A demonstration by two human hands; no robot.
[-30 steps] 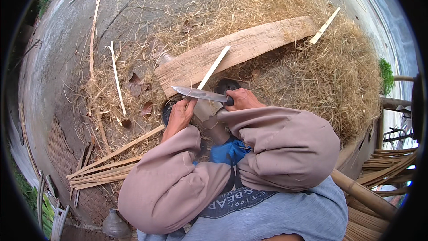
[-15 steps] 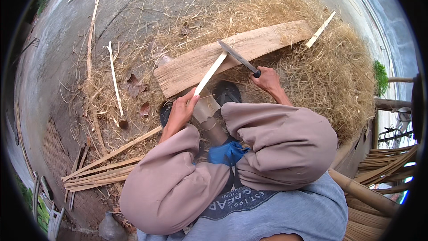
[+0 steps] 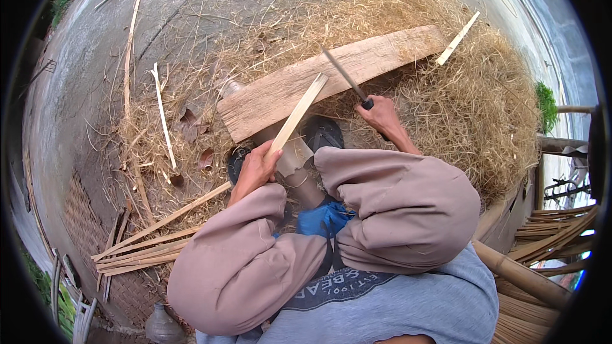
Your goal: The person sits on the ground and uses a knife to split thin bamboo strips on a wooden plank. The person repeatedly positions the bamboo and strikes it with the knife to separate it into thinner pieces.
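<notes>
A: Holds what in the left hand (image 3: 257,164)?

B: Grips a pale bamboo strip (image 3: 298,114) near its lower end, with fingers closed around it. Slants upward and to the right from that hand, crossing in front of the near edge of a thick wooden plank (image 3: 389,52). Hard to tell whether touching the wood

A: And in the right hand (image 3: 384,116)?

B: Clasps a knife (image 3: 345,76) by its black handle, in a closed fist. Points the narrow blade up and to the left over the plank, just to the right of the strip's upper end and apart from it

A: Set where, that plank?

B: Just beyond the feet in black sandals (image 3: 324,132), angled from lower left to upper right, among curly straw-coloured shavings (image 3: 475,114). Near its right end, see another pale strip (image 3: 458,39)

A: And on the left?

B: Find a slender light stick (image 3: 164,118) on the shavings and, lower down, a fanned bundle of split strips (image 3: 150,250) beside a woven mat (image 3: 86,220). Closer in, notice loose brownish-pink trousers (image 3: 401,210) over bent knees, with a blue cloth or bag (image 3: 315,219) between them
</notes>
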